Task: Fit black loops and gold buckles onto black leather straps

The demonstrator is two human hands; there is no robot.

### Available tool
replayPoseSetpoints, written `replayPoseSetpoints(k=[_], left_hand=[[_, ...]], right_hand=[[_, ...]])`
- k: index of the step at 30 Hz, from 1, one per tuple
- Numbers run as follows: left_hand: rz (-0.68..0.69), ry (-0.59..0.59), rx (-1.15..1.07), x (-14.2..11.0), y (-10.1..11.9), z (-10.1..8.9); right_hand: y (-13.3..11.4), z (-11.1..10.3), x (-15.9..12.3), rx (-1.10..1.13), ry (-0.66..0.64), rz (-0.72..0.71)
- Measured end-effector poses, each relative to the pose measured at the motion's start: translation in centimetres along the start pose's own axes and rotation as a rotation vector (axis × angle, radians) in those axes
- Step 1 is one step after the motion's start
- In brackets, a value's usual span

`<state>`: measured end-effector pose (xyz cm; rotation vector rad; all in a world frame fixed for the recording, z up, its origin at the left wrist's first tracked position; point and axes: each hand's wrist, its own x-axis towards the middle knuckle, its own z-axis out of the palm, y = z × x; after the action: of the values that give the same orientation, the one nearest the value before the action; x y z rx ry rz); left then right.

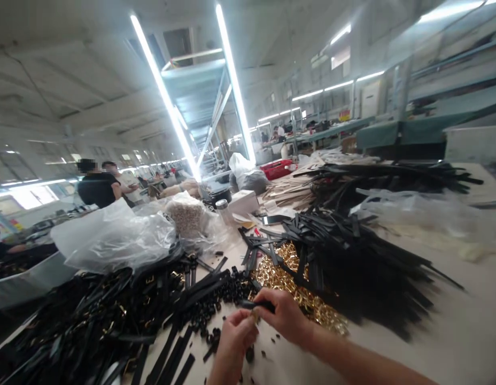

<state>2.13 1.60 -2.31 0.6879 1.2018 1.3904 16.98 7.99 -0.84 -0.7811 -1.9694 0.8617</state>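
Head view: two hands [235,332] [287,316], one black strip [266,306].

Left hand: the left hand [238,331] is in the lower middle of the view, with its back partly showing and its fingers bent; the fingertips are blurred, so their hold cannot be told well.
Left wrist: the left wrist [224,369] comes up from the bottom edge, leaning a little to the right.
Right hand: the right hand [280,314] is slightly higher, with its fingers curled in a closed grip and pointing to the left.
Right forearm: the right forearm [352,354] is bare and enters slantwise from the lower right.
Between hands: the fingertips are very near each other.
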Motion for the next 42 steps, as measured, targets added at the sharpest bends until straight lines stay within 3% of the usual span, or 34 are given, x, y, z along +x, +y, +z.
replayPoseSetpoints(k=[6, 14, 18, 24, 30, 37, 42], left_hand=[[0.144, 0.011, 0.196, 0.5, -1.6, 0.1], [0.408, 0.021, 0.312, 0.5, -1.8, 0.5], [0.450, 0.054, 0.373, 0.0, -1.2, 0.9], [0.424, 0.062, 0.429, -1.4, 0.5, 1.0], [0.479, 0.113, 0.582, -1.8, 0.8, 0.4], [0.370, 0.083, 0.333, -1.8, 1.0, 1.3], [0.259, 0.136, 0.210, -1.7, 1.8, 0.9]], right_hand=[[0.1, 0.4, -0.1, 0.085, -0.035, 0.125], [0.1, 0.1, 0.0, 0.005, -0.010, 0.100], [0.1, 0.2, 0.0, 0.006, -0.002, 0.103], [0.1, 0.3, -0.1, 0.077, 0.037, 0.030], [-0.2, 0.5, 0.0, 0.142, 0.010, 0.071], [-0.4, 0.7, -0.1, 0.259, -0.047, 0.111], [-0.2, 0.2, 0.2, 0.163, -0.004, 0.045]])
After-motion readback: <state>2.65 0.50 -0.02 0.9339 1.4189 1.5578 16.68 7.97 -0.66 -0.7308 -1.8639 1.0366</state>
